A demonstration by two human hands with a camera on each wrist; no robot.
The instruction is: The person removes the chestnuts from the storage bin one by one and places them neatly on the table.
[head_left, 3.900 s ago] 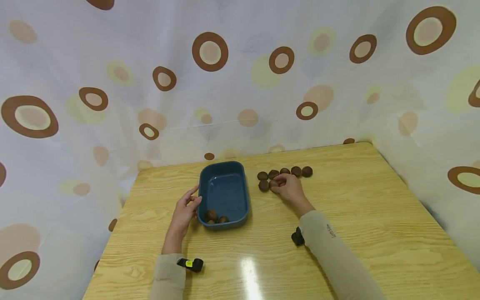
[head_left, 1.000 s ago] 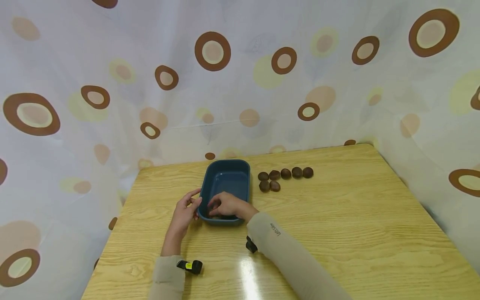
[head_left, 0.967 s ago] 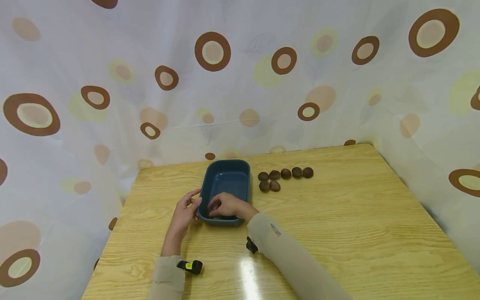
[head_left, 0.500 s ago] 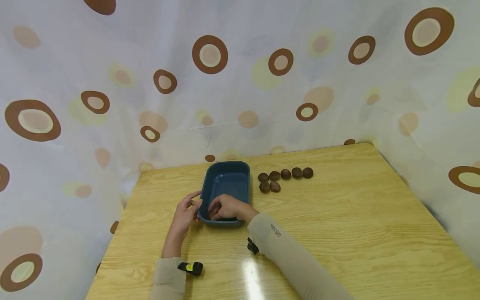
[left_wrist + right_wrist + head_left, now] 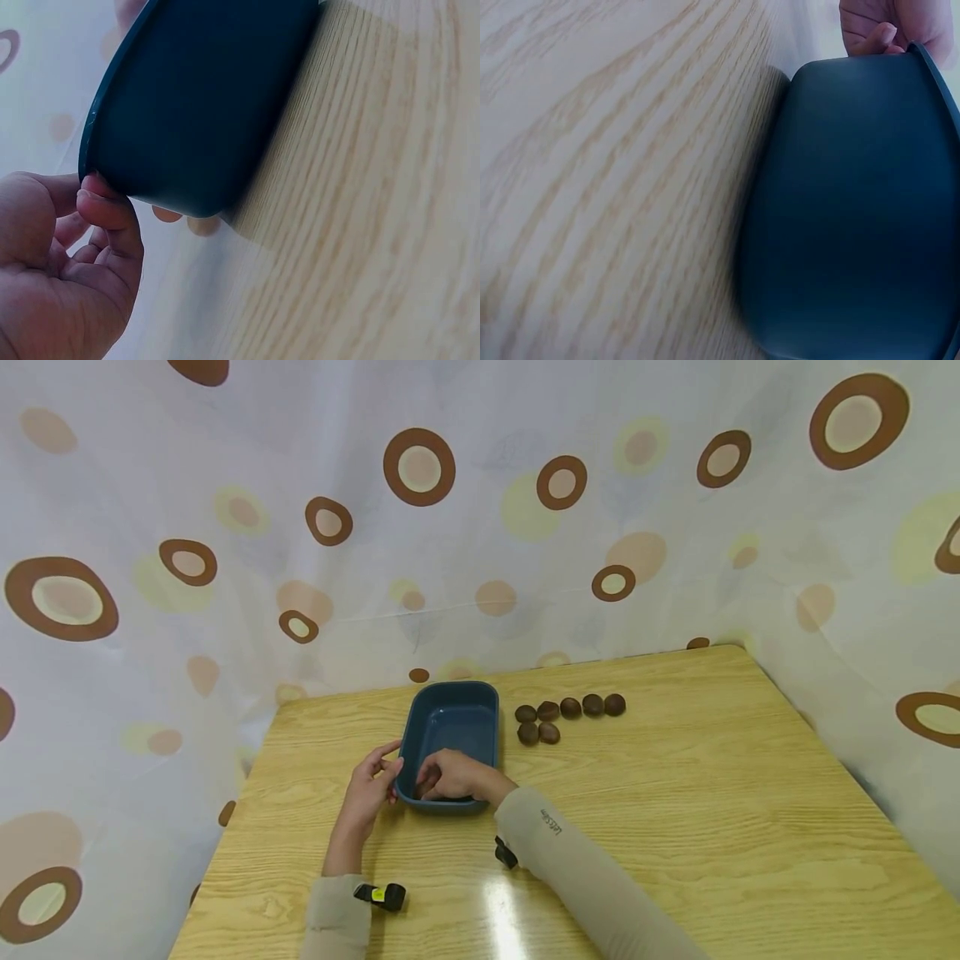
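Note:
My left hand [image 5: 369, 785] pinches the left rim of a dark blue rectangular bin [image 5: 491, 718] with thumb and fingers. In the left wrist view that left hand [image 5: 82, 262] grips the edge of the bin [image 5: 187, 112]. My right hand [image 5: 453, 774] reaches down into the bin's near end, its fingers bent toward the bottom. Whether a chestnut is between its fingertips is hidden. To the right of the bin, several brown chestnuts [image 5: 571, 708] lie in a back row, with two chestnuts [image 5: 549, 732] in front at the left end. The right wrist view shows the bin's outer wall [image 5: 847, 210], not the right fingers.
The light wooden table [image 5: 675, 827] carries everything, with bare wood to the right and in front. A white curtain [image 5: 480, 527] with brown and yellow rings hangs close behind the table's back edge and along both sides.
Since the oldest frame, my right hand has left the front-row chestnut and moved left into the bin. The bin has turned slightly clockwise. Over the last second, both hands barely move.

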